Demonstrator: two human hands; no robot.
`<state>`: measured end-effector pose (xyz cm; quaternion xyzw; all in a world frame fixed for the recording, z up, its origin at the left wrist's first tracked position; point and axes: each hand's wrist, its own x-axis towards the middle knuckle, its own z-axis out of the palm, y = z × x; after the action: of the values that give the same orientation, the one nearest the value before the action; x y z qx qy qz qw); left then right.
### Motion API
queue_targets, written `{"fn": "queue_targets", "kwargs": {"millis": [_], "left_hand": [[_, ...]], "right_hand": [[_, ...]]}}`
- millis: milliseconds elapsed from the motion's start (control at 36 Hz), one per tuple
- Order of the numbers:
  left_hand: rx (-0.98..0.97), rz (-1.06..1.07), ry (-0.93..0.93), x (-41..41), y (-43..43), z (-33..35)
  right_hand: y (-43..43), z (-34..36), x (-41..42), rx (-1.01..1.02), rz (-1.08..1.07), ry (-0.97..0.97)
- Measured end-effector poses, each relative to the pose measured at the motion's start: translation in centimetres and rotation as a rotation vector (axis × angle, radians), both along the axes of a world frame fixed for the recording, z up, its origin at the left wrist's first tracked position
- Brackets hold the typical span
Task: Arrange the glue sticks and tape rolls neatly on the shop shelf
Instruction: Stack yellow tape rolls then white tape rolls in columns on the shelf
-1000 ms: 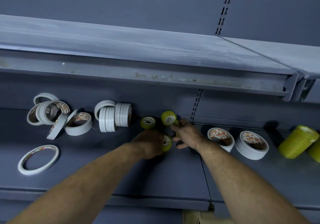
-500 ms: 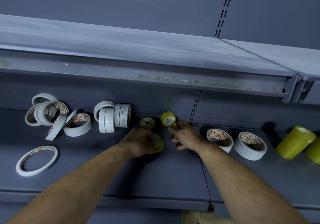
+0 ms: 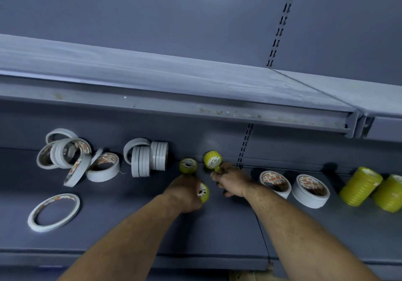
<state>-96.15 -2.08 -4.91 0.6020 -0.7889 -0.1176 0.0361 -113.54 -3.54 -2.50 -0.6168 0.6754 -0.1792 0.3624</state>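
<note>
L hand point(image 3: 185, 193) grips yellow tape roll point(image 3: 204, 192), R hand point(image 3: 231, 179) pinches second yellow roll point(image 3: 212, 160); on-edge rolls could roll off shelf point(image 3: 217, 237) if bumped.

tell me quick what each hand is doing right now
Left hand: curled round a small yellow tape roll.
Right hand: pinching a second yellow tape roll at its fingertips.

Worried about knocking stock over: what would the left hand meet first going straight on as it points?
Probably the yellow-green tape roll standing just beyond the left hand; depth unclear.
</note>
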Motion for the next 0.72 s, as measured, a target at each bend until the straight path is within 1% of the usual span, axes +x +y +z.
{"fn": "queue_targets", "kwargs": {"millis": [111, 250, 333, 472, 583, 722], "left_hand": [[0.036, 0.002, 0.06, 0.2, 0.0, 0.3], [0.134, 0.02, 0.196, 0.6, -0.1, 0.9], [0.133, -0.001, 0.244, 0.6, 0.0, 0.8], [0.101, -0.11, 0.219, 0.2, 0.3, 0.7], [0.112, -0.083, 0.215, 0.4, 0.2, 0.4], [0.135, -0.11, 0.198, 1.0, -0.2, 1.0]], "right_hand": [[0.0, 0.0, 0.2, -0.007, 0.0, 0.026], [-0.2, 0.0, 0.3, -0.015, -0.016, 0.028], [-0.2, -0.1, 0.4, -0.021, -0.019, 0.025], [0.1, 0.0, 0.5, -0.038, -0.031, 0.012], [1.0, 0.2, 0.6, -0.073, -0.023, 0.093], [3.4, 1.5, 0.1, -0.133, -0.043, 0.159]]}}
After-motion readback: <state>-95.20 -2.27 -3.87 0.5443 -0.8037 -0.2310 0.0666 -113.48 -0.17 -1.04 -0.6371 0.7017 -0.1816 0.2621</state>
